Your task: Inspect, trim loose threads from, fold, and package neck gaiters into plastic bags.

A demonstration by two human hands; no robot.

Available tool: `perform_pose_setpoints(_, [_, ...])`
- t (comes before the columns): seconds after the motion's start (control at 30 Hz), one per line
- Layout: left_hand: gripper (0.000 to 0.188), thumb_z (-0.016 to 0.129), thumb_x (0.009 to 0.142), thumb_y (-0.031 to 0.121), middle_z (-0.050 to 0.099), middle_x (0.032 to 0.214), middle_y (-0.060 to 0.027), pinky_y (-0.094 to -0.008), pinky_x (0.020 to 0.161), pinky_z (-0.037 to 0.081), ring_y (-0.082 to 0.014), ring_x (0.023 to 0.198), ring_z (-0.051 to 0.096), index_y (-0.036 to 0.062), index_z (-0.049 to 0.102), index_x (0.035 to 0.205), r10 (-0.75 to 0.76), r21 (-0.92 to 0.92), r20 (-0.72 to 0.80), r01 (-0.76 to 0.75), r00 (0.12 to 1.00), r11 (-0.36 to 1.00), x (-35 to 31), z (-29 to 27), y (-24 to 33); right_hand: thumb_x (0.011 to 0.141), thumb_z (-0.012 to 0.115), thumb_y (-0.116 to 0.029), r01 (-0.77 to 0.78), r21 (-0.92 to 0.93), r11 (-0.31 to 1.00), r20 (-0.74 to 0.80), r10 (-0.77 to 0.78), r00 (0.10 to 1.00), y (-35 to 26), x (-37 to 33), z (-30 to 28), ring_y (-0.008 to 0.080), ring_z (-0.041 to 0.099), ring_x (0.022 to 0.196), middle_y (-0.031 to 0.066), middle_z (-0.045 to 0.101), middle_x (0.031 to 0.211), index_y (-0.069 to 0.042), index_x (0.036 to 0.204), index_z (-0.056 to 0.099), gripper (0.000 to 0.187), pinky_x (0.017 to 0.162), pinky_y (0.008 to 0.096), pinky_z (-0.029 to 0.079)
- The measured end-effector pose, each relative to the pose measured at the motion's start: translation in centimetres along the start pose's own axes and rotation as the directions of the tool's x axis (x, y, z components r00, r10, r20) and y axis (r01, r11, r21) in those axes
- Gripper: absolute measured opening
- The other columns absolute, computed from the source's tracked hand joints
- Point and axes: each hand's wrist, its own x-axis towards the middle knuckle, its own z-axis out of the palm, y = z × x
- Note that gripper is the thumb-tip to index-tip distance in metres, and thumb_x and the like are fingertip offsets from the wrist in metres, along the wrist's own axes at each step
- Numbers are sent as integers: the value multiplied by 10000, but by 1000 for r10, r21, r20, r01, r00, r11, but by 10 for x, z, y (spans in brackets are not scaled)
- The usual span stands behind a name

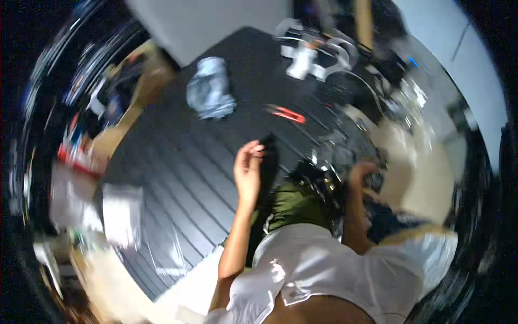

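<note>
My left hand [249, 166] is raised over the middle of the dark ribbed table [172, 167]. Its fingers are curled in toward the thumb, and nothing shows in them. A dark shadow falls just right of it. Motion smears my right hand [362, 174], so its fingers cannot be read; it is beside a heap of clear plastic bags [337, 148] at the table's right edge. Beyond my left hand lies a red-handled cutter [288, 114]. A crumpled light-blue cloth or bag [210, 89] rests farther back on the left.
White cables and plugs [307, 56] lie tangled at the back right. A clear bag with white contents [122, 215] sits at the table's left edge. Cardboard boxes [121, 127] stand beyond that edge. A large grey panel [210, 24] borders the back.
</note>
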Motion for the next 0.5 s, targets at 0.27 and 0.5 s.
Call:
perform_pose_setpoints(0.27, [219, 471, 901, 69, 600, 984, -70, -246, 837, 427, -123, 923, 554, -13, 524, 1097, 128, 102, -377, -96, 918, 990, -31, -74, 24, 811, 557, -72, 959, 263, -106, -818, -551, 163, -241, -155, -154, 262, 532, 945, 182, 550, 1053, 43, 985, 530, 210, 872, 379, 398])
perform_pose_setpoints(0.5, [293, 502, 797, -4, 581, 1022, -133, -346, 885, 391, -314, 1030, 516, 35, 547, 1083, 520, 748, -549, 106, 655, 655, -89, -156, 39, 826, 464, 56, 560, 769, -308, -252, -951, -178, -227, -322, -88, 212, 534, 870, 131, 559, 953, 32, 853, 534, 79, 829, 322, 431])
